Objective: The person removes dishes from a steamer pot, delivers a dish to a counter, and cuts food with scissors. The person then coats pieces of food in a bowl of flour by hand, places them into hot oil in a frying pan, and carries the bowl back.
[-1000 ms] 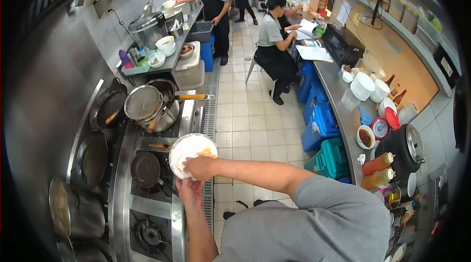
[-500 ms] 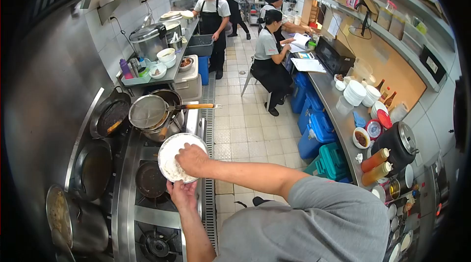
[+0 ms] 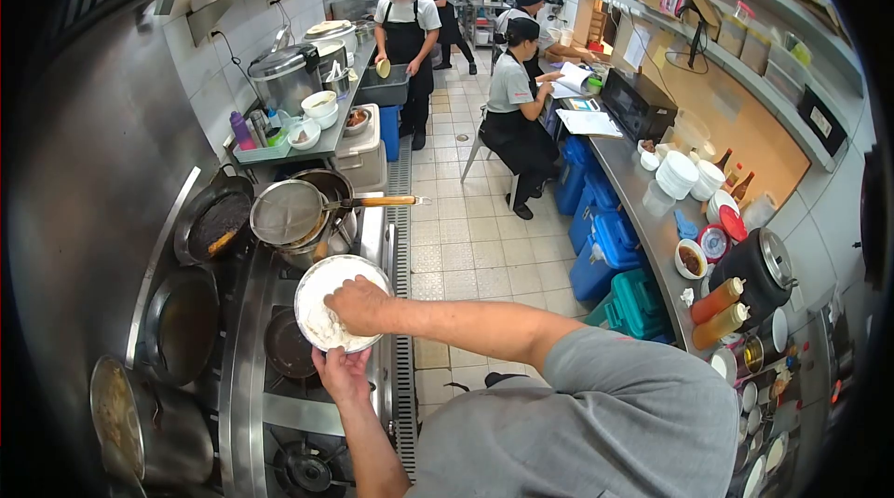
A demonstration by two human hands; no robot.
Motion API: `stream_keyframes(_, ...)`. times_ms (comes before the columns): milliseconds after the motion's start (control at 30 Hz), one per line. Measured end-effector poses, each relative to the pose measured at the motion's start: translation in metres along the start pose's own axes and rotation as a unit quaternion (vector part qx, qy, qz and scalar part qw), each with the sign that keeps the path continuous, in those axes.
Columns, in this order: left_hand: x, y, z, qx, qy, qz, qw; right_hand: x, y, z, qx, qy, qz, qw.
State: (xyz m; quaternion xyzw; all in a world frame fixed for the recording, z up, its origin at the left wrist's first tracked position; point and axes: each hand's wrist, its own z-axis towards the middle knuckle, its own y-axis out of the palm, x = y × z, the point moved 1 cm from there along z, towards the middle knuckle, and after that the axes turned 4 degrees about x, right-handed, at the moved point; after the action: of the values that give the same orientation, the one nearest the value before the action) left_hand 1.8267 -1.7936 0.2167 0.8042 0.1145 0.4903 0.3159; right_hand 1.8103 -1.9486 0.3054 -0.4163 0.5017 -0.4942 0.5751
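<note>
A round bowl [image 3: 304,291] filled with white powder [image 3: 343,276] is held above the stove, partly over a small dark pan [image 3: 287,345]. My left hand [image 3: 345,373] grips the near underside of the bowl, palm up. My right hand [image 3: 361,304] reaches in from the right, its fingers down in the powder. The fingertips are hidden, and so is whatever they pinch. Just beyond the bowl a mesh strainer [image 3: 285,211] with a wooden handle rests on a pot.
Woks [image 3: 182,323] line the left side, and a stove burner [image 3: 307,468] lies near me. On the right counter stand stacked white bowls [image 3: 678,172] and sauce bottles [image 3: 719,312]. A seated person [image 3: 518,116] and several others are farther back.
The bowl and both hands have shifted left. My right hand has sunk into the powder, covering the yellowish patch seen earlier. The standing person at the back has lowered an arm with a small container.
</note>
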Motion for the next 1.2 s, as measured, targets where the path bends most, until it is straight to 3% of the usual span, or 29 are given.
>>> stream_keyframes(33, 0.001, 0.0, -0.001, -0.004, -0.006, -0.004, 1.0, -0.004, -0.001, 0.002, 0.078, 0.021, 0.043, 0.996)
stream_keyframes(67, 0.001, 0.0, -0.001, -0.005, -0.007, -0.004, 1.0, -0.006, 0.003, 0.004, 0.078, 0.021, 0.042, 0.996)
stream_keyframes(267, -0.003, 0.008, -0.001, -0.022, -0.014, -0.027, 0.999, 0.021, 0.017, 0.022, -0.025, -0.004, -0.064, 0.998)
stream_keyframes(300, -0.006, 0.004, 0.002, -0.017, -0.012, -0.006, 1.0, 0.024, 0.004, 0.02, -0.024, 0.011, 0.026, 0.999)
stream_keyframes(367, -0.007, -0.003, 0.001, -0.01, -0.014, -0.001, 1.0, 0.046, 0.018, 0.022, 0.096, -0.056, 0.137, 0.984)
stream_keyframes(467, 0.007, 0.007, -0.013, -0.023, 0.002, 0.009, 1.0, 0.033, -0.009, 0.023, 0.115, -0.011, 0.196, 0.974)
stream_keyframes(533, 0.006, 0.007, -0.015, -0.024, 0.012, 0.02, 0.999, 0.027, 0.001, 0.026, 0.092, -0.054, 0.186, 0.977)
stream_keyframes(667, 0.008, 0.012, -0.024, -0.009, 0.004, 0.032, 0.999, 0.019, 0.005, 0.018, 0.056, -0.036, 0.131, 0.989)
stream_keyframes(733, 0.006, 0.01, -0.026, -0.006, 0.01, 0.039, 0.999, 0.018, 0.004, 0.02, -0.026, 0.055, 0.093, 0.994)
stream_keyframes(767, 0.006, 0.009, -0.026, -0.004, 0.016, 0.044, 0.999, 0.016, 0.003, 0.017, -0.024, 0.054, 0.093, 0.994)
stream_keyframes(833, 0.0, 0.004, -0.025, -0.012, 0.014, 0.04, 0.999, 0.004, -0.001, 0.007, 0.075, -0.108, 0.118, 0.984)
stream_keyframes(1067, -0.001, 0.001, -0.034, -0.016, -0.012, 0.023, 1.0, -0.007, 0.013, 0.005, 0.042, -0.105, 0.023, 0.993)
stream_keyframes(1200, -0.011, -0.007, -0.034, 0.003, -0.01, 0.013, 1.0, 0.0, 0.034, 0.004, 0.031, -0.097, 0.094, 0.99)
